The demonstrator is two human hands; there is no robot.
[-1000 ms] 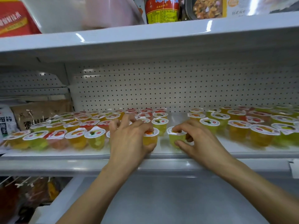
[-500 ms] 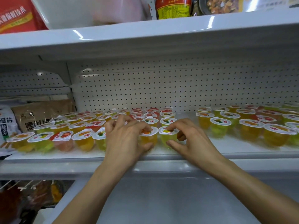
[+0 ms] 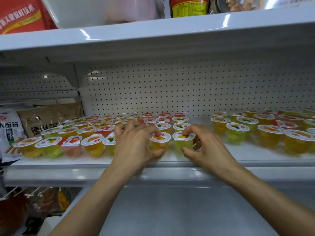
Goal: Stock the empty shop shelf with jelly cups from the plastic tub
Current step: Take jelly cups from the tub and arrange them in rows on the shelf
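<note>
While upright at frame centre on the front edge of the shelf, orange jelly cup pinched lid-to-base by left hand, just beside yellow-green jelly cup pinched likewise by right hand; cup rows at left and right; snack bags far left.

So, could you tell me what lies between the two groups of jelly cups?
In the head view, a bare strip of white shelf, with the right hand over its front part.

Forearms, left hand and right hand are bare.
</note>
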